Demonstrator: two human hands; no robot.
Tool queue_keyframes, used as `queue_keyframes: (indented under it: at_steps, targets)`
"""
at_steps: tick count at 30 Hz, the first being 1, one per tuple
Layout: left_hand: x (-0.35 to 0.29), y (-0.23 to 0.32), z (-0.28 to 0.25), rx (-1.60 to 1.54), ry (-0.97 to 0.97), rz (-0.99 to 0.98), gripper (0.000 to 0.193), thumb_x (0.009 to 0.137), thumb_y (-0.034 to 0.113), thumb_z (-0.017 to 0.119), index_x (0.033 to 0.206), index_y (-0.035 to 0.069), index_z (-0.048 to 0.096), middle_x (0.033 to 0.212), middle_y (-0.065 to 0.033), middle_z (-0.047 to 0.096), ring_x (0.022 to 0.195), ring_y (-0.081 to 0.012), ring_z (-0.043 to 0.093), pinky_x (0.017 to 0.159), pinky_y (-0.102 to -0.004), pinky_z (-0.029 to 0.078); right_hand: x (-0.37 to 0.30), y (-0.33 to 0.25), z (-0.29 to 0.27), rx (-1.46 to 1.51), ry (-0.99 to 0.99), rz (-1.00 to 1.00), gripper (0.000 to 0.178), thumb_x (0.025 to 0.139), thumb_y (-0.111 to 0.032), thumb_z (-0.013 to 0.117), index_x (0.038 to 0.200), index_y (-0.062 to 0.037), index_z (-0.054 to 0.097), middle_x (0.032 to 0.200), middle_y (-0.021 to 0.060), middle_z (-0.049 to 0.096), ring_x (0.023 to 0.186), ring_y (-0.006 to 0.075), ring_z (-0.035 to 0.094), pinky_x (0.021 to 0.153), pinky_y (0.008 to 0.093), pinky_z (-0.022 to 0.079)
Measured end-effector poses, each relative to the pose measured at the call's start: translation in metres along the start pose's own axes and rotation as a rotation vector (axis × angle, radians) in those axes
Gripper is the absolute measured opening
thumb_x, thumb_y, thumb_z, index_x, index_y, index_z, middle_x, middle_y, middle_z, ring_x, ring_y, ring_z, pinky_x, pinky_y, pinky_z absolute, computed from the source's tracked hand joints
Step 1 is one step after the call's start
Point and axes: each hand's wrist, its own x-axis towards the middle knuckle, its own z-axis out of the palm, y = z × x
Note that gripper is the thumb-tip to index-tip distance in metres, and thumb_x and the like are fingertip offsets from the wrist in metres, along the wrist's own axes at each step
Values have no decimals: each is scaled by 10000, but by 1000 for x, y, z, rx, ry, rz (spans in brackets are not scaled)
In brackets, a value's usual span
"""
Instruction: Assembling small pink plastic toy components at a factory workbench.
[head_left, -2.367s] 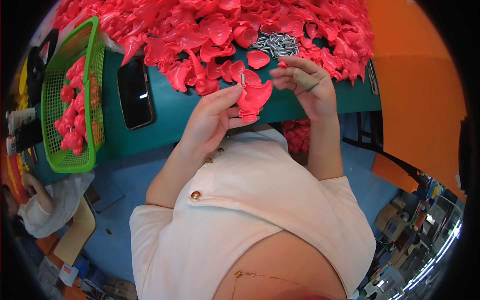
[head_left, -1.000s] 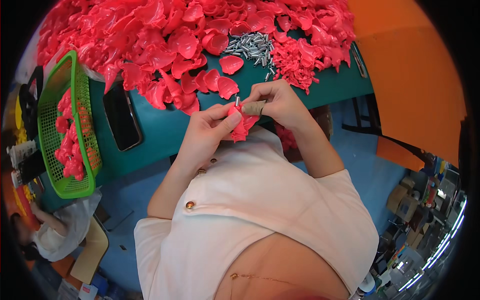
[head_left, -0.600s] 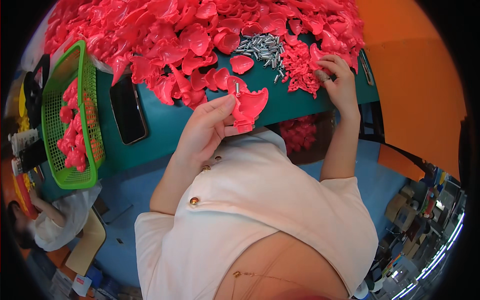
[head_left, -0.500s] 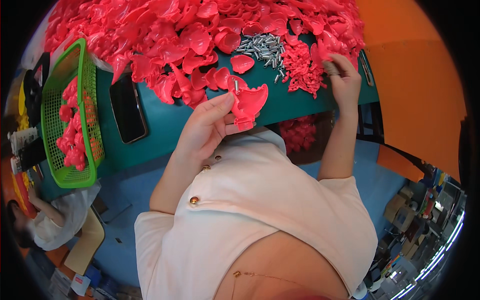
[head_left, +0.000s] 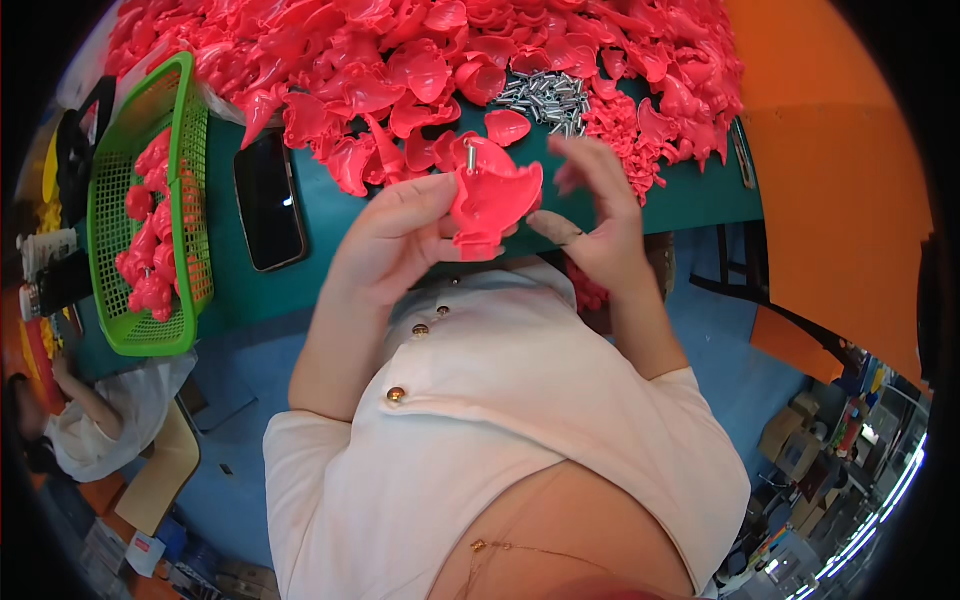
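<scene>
My left hand (head_left: 385,240) pinches a curved pink plastic shell half (head_left: 503,200) by its left side, with the hollow face turned up. A small silver metal cylinder (head_left: 471,157), like a spring, stands near the shell's upper left edge. Just right of the shell is my right hand (head_left: 607,235), its thumb and fingers spread apart and slightly blurred. Nothing shows between those fingers. Beyond the hands lie a heap of small silver cylinders (head_left: 548,98) and a cluster of small pink pieces (head_left: 625,135).
A big heap of pink shells (head_left: 420,70) covers the back of the green table (head_left: 330,250). On the left are a black phone (head_left: 270,210) and a green basket (head_left: 105,270) holding pink assembled pieces. An orange panel (head_left: 830,190) stands at right. Another person (head_left: 110,415) sits far left.
My right hand has come away from the small pink pieces, moving left and nearer, beside the shell. Its fingers have spread. My left hand keeps holding the shell.
</scene>
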Motion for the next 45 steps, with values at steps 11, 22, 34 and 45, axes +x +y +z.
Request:
queue_keyframes:
  at_steps: [11,22,34,45]
  targets:
    - [4,20,1,194,-150,-338,334,890,135,554,1123,-103,527,988,-168,634,835,-212,663,710,-335,575,35,-9,-22,-51,-539,-365,664,524,-66,803,1140,-34,557,1266,96,488,1174,294,445,961,399,399]
    - [8,24,-13,108,-194,-361,375,921,161,497,1158,-129,475,1023,-190,620,872,-228,657,752,-344,560,33,-4,-17,74,-554,-412,648,558,-154,829,1137,-34,562,1172,126,573,1117,341,512,919,434,437]
    - [1,9,11,135,151,23,342,919,173,514,1158,-72,506,1070,-156,610,991,-236,611,843,-395,526,18,33,-19,587,39,17,622,663,-89,766,1219,18,511,1182,232,557,1126,331,534,938,423,438]
    - [9,-4,28,214,225,183,321,901,168,556,1131,-55,551,1049,-134,624,905,-202,643,762,-338,561,22,14,6,725,-24,-193,770,646,-201,815,1263,65,439,1273,253,471,1231,401,403,1023,484,325]
